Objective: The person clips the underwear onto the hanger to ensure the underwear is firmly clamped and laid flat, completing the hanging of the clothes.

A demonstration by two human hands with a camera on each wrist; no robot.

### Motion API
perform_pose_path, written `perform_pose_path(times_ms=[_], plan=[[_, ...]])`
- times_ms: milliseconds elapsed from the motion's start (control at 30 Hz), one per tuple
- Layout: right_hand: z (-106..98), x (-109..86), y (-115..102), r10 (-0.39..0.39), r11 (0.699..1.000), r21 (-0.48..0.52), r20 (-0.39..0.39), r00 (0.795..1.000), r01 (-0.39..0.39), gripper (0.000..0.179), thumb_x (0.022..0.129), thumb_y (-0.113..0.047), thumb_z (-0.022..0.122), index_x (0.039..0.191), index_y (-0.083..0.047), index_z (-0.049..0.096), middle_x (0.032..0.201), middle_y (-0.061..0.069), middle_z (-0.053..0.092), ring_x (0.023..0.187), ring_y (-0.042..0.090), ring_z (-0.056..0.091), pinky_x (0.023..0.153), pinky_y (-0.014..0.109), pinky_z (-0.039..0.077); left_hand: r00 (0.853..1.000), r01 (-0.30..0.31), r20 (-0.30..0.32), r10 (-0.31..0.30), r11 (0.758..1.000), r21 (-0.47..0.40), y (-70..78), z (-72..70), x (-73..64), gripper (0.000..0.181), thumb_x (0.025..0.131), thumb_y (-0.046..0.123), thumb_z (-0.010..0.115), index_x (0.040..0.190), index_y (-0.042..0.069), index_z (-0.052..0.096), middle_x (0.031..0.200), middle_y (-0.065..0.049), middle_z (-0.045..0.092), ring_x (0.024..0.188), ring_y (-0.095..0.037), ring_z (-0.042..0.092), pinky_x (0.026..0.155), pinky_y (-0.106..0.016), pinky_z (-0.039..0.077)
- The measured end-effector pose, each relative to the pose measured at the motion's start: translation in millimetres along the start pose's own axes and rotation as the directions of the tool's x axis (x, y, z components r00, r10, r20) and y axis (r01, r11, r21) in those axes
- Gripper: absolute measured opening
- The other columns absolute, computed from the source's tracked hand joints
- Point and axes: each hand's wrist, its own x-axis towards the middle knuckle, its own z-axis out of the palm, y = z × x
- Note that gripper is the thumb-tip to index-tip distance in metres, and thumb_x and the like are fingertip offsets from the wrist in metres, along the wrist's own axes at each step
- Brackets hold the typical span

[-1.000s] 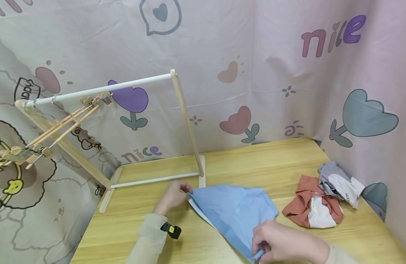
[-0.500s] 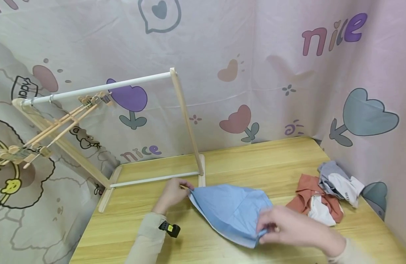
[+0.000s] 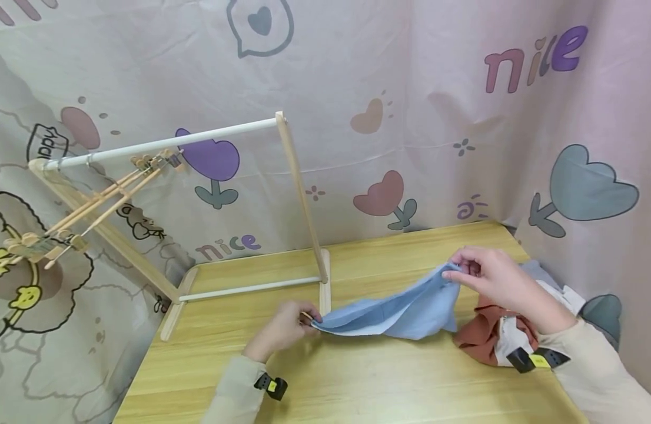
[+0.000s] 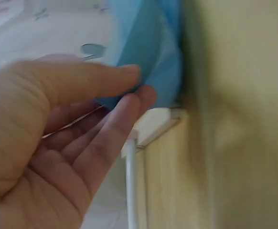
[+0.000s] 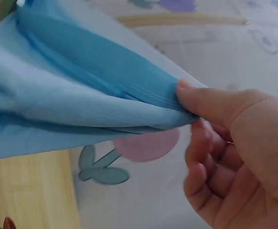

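A light blue cloth garment is stretched between my two hands, folds running along it. My left hand pinches its left corner low over the table. The right hand pinches the other end, raised higher, so the cloth slopes up to the right. In the right wrist view, thumb and forefinger meet on a stitched edge of the garment. The left wrist view has the thumb and fingertips closed on the garment's corner, beside the wooden rack foot.
A wooden rack with a white top bar stands at the left. From it hangs a wooden hanger with several clips. Orange and white clothing and a grey and white piece lie right, partly behind my right arm. A printed curtain backs the table.
My right hand has moved up and away from the table's front, lifting its end of the blue garment. The left hand has shifted slightly right and nearer, still pinching its corner.
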Motion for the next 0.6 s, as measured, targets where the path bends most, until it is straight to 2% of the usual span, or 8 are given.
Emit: perform_pose_path(times_ms=[67, 167, 233, 333, 400, 467, 533, 600], plan=[[1, 5.9, 6, 0.074, 0.997, 0.029, 0.034, 0.997, -0.075, 0.012, 0.097, -0.023, 0.082, 0.098, -0.014, 0.073, 0.066, -0.010, 0.056, 0.057, 0.002, 0.048, 0.053, 0.023, 0.041, 1.000, -0.017, -0.002, 0.017, 0.999, 0.026, 0.6, 3.8, -1.6, 0.008, 0.090, -0.001, 0.080, 0.095, 0.003, 0.076, 0.093, -0.008, 0.077, 0.083, -0.014, 0.070, 0.073, -0.021, 0.057], [-2, 12.5, 11, 0.164, 0.981, 0.090, 0.076, 0.983, -0.171, 0.022, 0.101, -0.026, 0.077, 0.108, -0.006, 0.071, 0.060, -0.007, 0.062, 0.051, 0.008, 0.058, 0.050, 0.024, 0.045, 0.999, -0.043, 0.010, 0.043, 0.999, 0.021, 5.1, 4.1, -5.7, 0.005, 0.096, 0.011, 0.078, 0.094, 0.008, 0.075, 0.092, -0.004, 0.075, 0.081, -0.009, 0.064, 0.068, -0.020, 0.052], [-8, 15.2, 12, 0.186, 0.975, 0.109, 0.074, 0.980, -0.193, 0.025, 0.102, -0.026, 0.075, 0.111, -0.004, 0.068, 0.058, -0.006, 0.066, 0.052, 0.011, 0.064, 0.050, 0.025, 0.049, 0.998, -0.064, 0.022, 0.065, 0.997, -0.032, 9.8, 0.8, -9.2, 0.008, 0.099, 0.014, 0.075, 0.093, 0.009, 0.072, 0.092, -0.002, 0.074, 0.080, -0.006, 0.060, 0.066, -0.021, 0.049], [-22, 17.1, 10, 0.188, 0.975, 0.117, 0.032, 0.982, -0.190, 0.024, 0.103, -0.025, 0.074, 0.112, -0.004, 0.067, 0.061, -0.006, 0.070, 0.056, 0.010, 0.069, 0.056, 0.023, 0.052, 0.995, -0.078, 0.052, 0.090, 0.976, -0.202, 20.0, -6.6, -15.5, 0.012, 0.102, 0.011, 0.069, 0.096, 0.002, 0.066, 0.088, 0.002, 0.072, 0.075, -0.004, 0.057, 0.064, -0.019, 0.045], [-32, 18.0, 7, 0.184, 0.975, 0.123, -0.001, 0.983, -0.183, 0.021, 0.103, -0.024, 0.075, 0.111, -0.006, 0.068, 0.063, -0.006, 0.072, 0.057, 0.010, 0.070, 0.059, 0.021, 0.054, 0.990, -0.083, 0.081, 0.115, 0.941, -0.329, 26.9, -10.8, -19.1, 0.014, 0.103, 0.009, 0.066, 0.100, -0.004, 0.061, 0.082, 0.006, 0.070, 0.070, -0.003, 0.056, 0.064, -0.018, 0.044], [-41, 19.5, 3, 0.194, 0.971, 0.149, -0.027, 0.981, -0.188, 0.020, 0.103, -0.024, 0.075, 0.110, -0.007, 0.068, 0.065, -0.004, 0.074, 0.059, 0.011, 0.072, 0.061, 0.021, 0.057, 0.981, -0.087, 0.114, 0.155, 0.886, -0.456, 33.0, -12.6, -20.3, 0.014, 0.105, 0.007, 0.062, 0.104, -0.006, 0.056, 0.079, 0.009, 0.069, 0.069, -0.004, 0.057, 0.065, -0.018, 0.046], [-48, 24.5, -1, 0.209, 0.965, 0.173, -0.043, 0.977, -0.199, 0.020, 0.103, -0.026, 0.075, 0.110, -0.008, 0.069, 0.068, -0.002, 0.075, 0.061, 0.012, 0.073, 0.063, 0.020, 0.058, 0.972, -0.080, 0.136, 0.192, 0.814, -0.576, 36.2, -13.0, -19.5, 0.008, 0.105, 0.005, 0.059, 0.106, -0.002, 0.054, 0.079, 0.011, 0.069, 0.069, -0.004, 0.059, 0.068, -0.019, 0.049], [-49, 34.6, -2, 0.218, 0.958, 0.198, -0.045, 0.975, -0.205, 0.023, 0.103, -0.027, 0.074, 0.110, -0.006, 0.068, 0.070, 0.000, 0.077, 0.062, 0.012, 0.074, 0.064, 0.021, 0.060, 0.969, -0.051, 0.146, 0.201, 0.736, -0.675, 35.1, -12.1, -16.4, 0.004, 0.106, 0.004, 0.056, 0.109, 0.005, 0.055, 0.082, 0.010, 0.071, 0.071, -0.005, 0.062, 0.071, -0.020, 0.052]])
